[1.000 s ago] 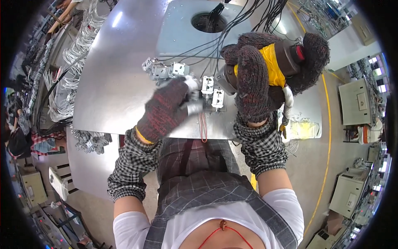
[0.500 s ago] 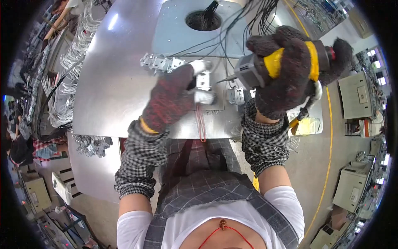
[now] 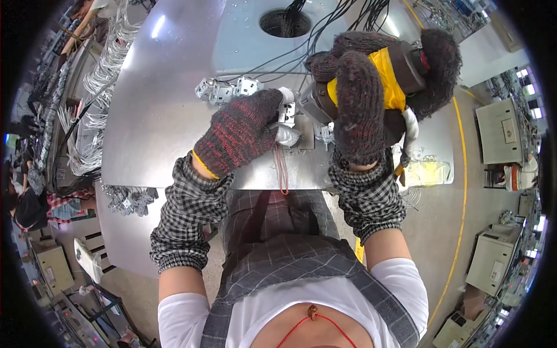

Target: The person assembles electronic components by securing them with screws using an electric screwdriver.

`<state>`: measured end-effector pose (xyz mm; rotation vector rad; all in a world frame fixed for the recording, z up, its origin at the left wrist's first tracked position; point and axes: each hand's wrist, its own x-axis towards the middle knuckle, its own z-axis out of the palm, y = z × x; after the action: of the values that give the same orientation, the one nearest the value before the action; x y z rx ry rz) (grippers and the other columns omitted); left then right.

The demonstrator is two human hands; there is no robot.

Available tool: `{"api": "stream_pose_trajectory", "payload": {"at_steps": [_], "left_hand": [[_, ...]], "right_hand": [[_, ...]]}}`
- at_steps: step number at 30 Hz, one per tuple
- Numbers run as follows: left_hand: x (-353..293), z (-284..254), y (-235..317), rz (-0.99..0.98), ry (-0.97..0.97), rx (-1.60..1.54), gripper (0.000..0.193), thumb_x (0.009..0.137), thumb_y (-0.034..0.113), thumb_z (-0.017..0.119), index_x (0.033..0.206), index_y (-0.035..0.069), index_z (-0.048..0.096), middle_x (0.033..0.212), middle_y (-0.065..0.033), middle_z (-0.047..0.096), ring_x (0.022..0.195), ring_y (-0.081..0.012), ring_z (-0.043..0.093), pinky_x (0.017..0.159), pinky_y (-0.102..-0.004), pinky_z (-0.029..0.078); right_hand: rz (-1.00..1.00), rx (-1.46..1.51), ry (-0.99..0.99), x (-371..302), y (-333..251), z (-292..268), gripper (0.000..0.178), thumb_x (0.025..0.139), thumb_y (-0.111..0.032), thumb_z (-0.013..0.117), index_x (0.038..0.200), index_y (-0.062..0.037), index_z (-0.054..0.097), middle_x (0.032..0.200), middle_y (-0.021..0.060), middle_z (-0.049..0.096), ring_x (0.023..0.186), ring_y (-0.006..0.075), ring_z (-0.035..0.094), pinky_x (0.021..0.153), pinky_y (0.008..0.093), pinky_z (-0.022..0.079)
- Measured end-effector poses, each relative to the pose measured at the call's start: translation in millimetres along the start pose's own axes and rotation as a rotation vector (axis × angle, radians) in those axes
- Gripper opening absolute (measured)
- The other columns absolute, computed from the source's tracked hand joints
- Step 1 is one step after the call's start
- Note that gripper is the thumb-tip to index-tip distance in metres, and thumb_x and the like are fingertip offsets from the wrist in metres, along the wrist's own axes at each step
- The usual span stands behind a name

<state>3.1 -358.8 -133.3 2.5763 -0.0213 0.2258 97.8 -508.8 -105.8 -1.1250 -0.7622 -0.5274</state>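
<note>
In a dark red-and-black knit glove, my left hand (image 3: 241, 132) is closed around a small silvery metal bracket (image 3: 286, 115) over the table. White tips show on the glove's thumb and finger. My right hand (image 3: 360, 110), in a dark fuzzy glove, grips a power screwdriver (image 3: 390, 75) wrapped in yellow tape. The tool's front end is right beside the bracket; its bit is hard to make out. Several similar metal parts (image 3: 229, 90) lie beyond my left hand, and another metal part (image 3: 326, 133) sits partly hidden by my right. A reddish cord loop (image 3: 282, 174) hangs below the bracket.
Black cables (image 3: 325, 29) run across a blue-grey panel (image 3: 243, 43) with a round hole (image 3: 285, 24). Bundled white wires (image 3: 96, 98) hang at the left. More metal parts (image 3: 129, 200) lie on the lower left tabletop. A clear yellowish tray (image 3: 429, 173) is at right.
My right hand has brought the screwdriver leftward, up to the bracket. My left hand still holds the bracket and has hardly moved.
</note>
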Motion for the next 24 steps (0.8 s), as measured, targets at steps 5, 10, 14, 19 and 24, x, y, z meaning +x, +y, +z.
{"api": "stream_pose_trajectory", "payload": {"at_steps": [5, 10, 14, 19, 24], "left_hand": [[-1.8, -4.7, 1.8, 0.010, -0.001, -0.058, 0.065, 0.076, 0.043, 0.078, 0.125, 0.006, 0.058, 0.114, -0.0176, 0.064, 0.100, -0.0355, 0.066, 0.081, -0.0448, 0.052], [2.0, -15.2, -44.3, 0.157, 0.385, 0.256, 0.068, 0.075, 0.045, 0.077, 0.129, 0.009, 0.056, 0.123, -0.0172, 0.062, 0.117, -0.0351, 0.055, 0.101, -0.0454, 0.042], [4.5, -11.9, -61.1, -0.001, 0.250, 0.479, 0.062, 0.072, 0.043, 0.079, 0.122, 0.011, 0.061, 0.117, -0.0159, 0.063, 0.119, -0.0325, 0.052, 0.106, -0.0467, 0.034], [-2.1, -18.9, -39.6, 0.083, 0.289, 0.087, 0.054, 0.069, 0.037, 0.084, 0.112, 0.010, 0.068, 0.087, -0.0101, 0.064, 0.078, -0.0264, 0.060, 0.084, -0.0436, 0.046], [-4.9, 6.1, -20.5, 0.231, 0.325, -0.151, 0.059, 0.068, 0.030, 0.085, 0.117, 0.005, 0.064, 0.092, -0.0105, 0.064, 0.082, -0.0262, 0.063, 0.076, -0.0396, 0.051]], "right_hand": [[0.011, -0.003, -0.010, 3.8, 2.2, 0.5, 0.060, 0.098, -0.024, 0.059, 0.146, -0.0074, 0.027, 0.121, 0.0250, 0.058, 0.099, 0.0336, 0.067, 0.083, 0.0461, 0.061], [0.038, 0.009, -0.032, 2.2, 0.7, 1.4, 0.058, 0.096, -0.022, 0.062, 0.143, -0.0054, 0.031, 0.116, 0.0255, 0.060, 0.092, 0.0333, 0.068, 0.078, 0.0436, 0.063], [0.052, 0.018, -0.042, 3.8, -0.7, 3.3, 0.057, 0.095, -0.020, 0.064, 0.140, -0.0039, 0.034, 0.112, 0.0259, 0.061, 0.087, 0.0330, 0.070, 0.074, 0.0416, 0.064], [0.014, 0.093, -0.082, 13.0, 6.9, -3.3, 0.058, 0.094, -0.020, 0.065, 0.141, -0.0066, 0.034, 0.110, 0.0253, 0.062, 0.083, 0.0332, 0.070, 0.068, 0.0413, 0.064], [-0.094, 0.309, -0.200, 26.7, 19.0, -14.2, 0.062, 0.094, -0.020, 0.064, 0.145, -0.0155, 0.030, 0.108, 0.0233, 0.062, 0.082, 0.0341, 0.070, 0.060, 0.0430, 0.063]]}}
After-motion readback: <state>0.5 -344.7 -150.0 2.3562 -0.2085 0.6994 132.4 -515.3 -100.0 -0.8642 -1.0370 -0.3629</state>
